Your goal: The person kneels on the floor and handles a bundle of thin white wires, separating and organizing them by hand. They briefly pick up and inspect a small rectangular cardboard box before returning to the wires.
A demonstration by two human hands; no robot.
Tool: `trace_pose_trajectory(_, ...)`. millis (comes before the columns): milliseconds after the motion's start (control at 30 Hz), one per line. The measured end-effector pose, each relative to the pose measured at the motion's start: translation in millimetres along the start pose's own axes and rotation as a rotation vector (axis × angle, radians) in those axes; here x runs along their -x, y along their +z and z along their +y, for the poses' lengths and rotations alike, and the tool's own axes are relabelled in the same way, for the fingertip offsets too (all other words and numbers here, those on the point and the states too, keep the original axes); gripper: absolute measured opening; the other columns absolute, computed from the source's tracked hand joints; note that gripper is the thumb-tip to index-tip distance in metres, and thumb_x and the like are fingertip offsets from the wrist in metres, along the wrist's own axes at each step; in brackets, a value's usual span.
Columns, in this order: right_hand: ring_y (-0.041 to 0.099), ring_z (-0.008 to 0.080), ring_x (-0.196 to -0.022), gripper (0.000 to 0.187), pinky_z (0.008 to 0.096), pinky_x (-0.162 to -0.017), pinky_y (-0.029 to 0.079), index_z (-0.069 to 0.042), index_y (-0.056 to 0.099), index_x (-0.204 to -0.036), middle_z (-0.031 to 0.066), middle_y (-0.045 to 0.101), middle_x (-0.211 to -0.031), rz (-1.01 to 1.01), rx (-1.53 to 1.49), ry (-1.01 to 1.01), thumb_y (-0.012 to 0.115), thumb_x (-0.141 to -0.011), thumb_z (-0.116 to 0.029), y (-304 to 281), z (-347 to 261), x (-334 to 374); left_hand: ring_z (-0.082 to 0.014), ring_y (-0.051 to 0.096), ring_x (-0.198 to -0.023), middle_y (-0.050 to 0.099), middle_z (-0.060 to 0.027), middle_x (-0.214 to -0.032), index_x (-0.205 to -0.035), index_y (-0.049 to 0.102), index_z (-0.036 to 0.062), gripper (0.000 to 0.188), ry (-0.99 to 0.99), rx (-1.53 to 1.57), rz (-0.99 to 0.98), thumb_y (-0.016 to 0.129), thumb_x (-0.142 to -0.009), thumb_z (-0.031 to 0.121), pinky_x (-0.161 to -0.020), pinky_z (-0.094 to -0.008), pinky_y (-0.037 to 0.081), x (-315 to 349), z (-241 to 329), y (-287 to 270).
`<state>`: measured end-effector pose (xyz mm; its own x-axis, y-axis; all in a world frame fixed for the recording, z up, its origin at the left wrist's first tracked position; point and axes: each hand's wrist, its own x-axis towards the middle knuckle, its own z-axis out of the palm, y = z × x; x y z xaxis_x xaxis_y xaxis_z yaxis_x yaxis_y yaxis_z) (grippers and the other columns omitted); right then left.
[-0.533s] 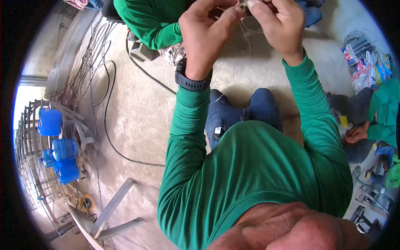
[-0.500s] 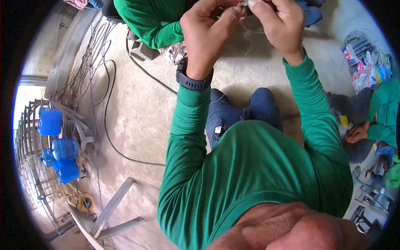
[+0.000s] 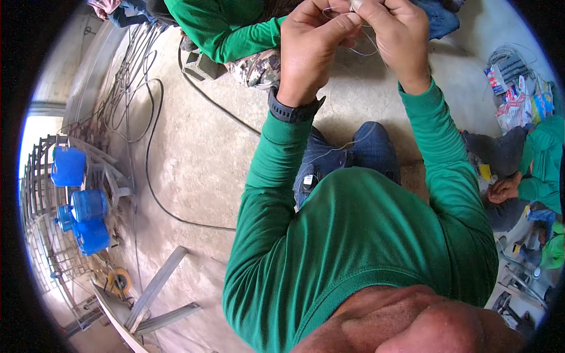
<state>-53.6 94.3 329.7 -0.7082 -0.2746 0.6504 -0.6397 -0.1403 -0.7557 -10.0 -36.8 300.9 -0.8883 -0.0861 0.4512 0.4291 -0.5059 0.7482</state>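
Both of my hands are raised close together at the top edge. A thin, clear line [image 3: 364,55] loops below the fingers, and a fine strand also crosses my jeans [image 3: 376,147]. My left hand [image 3: 315,50], with a black watch [image 3: 291,112] on its wrist, is closed, its thumb and fingertips pinching the line. My right hand [image 3: 400,41] is closed too, thumb pressed against the fingers, almost touching the left thumb. A tiny light-coloured piece shows at the right fingertips, too small to name. The top edge cuts off some fingers.
A person in a green sleeve [image 3: 226,41] sits just ahead, beside a hollow concrete block [image 3: 201,66]. Black cables [image 3: 154,117] run over the floor at left, near blue water jugs [image 3: 89,206] and metal bars [image 3: 156,288]. Another person's hands [image 3: 504,188] and plastic bags [image 3: 515,112] are at right.
My left hand has shifted right, closer to my right hand. The loop of line now shows more plainly below the fingers. The other person's green sleeve ahead reaches farther right.
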Motion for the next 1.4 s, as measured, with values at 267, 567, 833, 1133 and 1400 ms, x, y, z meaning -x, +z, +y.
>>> trace_pose_trajectory(267, 0.052, 0.0031, -0.065, 0.011, 0.019, -0.058, 0.042, 0.0, 0.063, -0.082, -0.0027, 0.06, -0.073, -0.036, -0.066, -0.08, 0.059, -0.09, -0.006, 3, 6, 2, -0.0064, 0.053, -0.072, 0.061, 0.0005, -0.088, -0.097, 0.058, 0.0061, 0.005, 0.039, 0.071, -0.001, 0.061, -0.093, 0.006, -0.064, -0.0196, 0.043, -2, -11, -8)
trace_pose_trajectory(567, 0.05, 0.004, -0.069, 0.011, 0.0195, -0.061, 0.041, 0.0, 0.062, -0.082, -0.0025, 0.059, -0.077, -0.114, -0.103, -0.032, 0.061, -0.089, -0.008, -2, 12, 4, -0.0061, 0.051, -0.072, 0.061, 0.0001, -0.091, -0.096, 0.059, 0.0059, 0.006, 0.023, 0.099, 0.079, 0.059, -0.092, 0.002, -0.063, -0.0195, 0.041, 8, 1, -1)
trace_pose_trajectory(833, 0.052, 0.0044, -0.069, 0.012, 0.0204, -0.061, 0.044, 0.001, 0.06, -0.082, -0.0015, 0.058, -0.075, -0.151, -0.146, -0.037, 0.06, -0.09, -0.008, 0, 10, 8, -0.008, 0.052, -0.072, 0.062, -0.0013, -0.09, -0.093, 0.061, 0.0029, 0.002, 0.025, 0.102, 0.052, 0.06, -0.092, 0.004, -0.066, -0.0219, 0.043, 9, 0, 0)
trace_pose_trajectory(1133, 0.049, 0.004, -0.067, 0.013, 0.0199, -0.06, 0.041, -0.001, 0.06, -0.082, -0.0024, 0.057, -0.074, -0.186, -0.09, -0.022, 0.059, -0.091, -0.011, -1, 10, 7, -0.0084, 0.053, -0.072, 0.06, -0.0006, -0.085, -0.097, 0.06, 0.0014, 0.005, 0.025, -0.109, 0.11, 0.058, -0.093, 0.005, -0.066, -0.0212, 0.044, 12, 3, -9)
trace_pose_trajectory(1400, 0.044, 0.0028, -0.068, 0.015, 0.0189, -0.06, 0.037, -0.003, 0.06, -0.085, -0.005, 0.053, -0.074, -0.084, -0.13, 0.049, 0.055, -0.093, -0.014, 0, 16, 6, -0.0089, 0.051, -0.081, 0.05, -0.0064, -0.11, -0.122, 0.049, 0.0025, 0.037, 0.664, -0.619, 0.34, 0.064, -0.088, 0.001, -0.068, -0.0218, 0.044, 16, 5, 4)
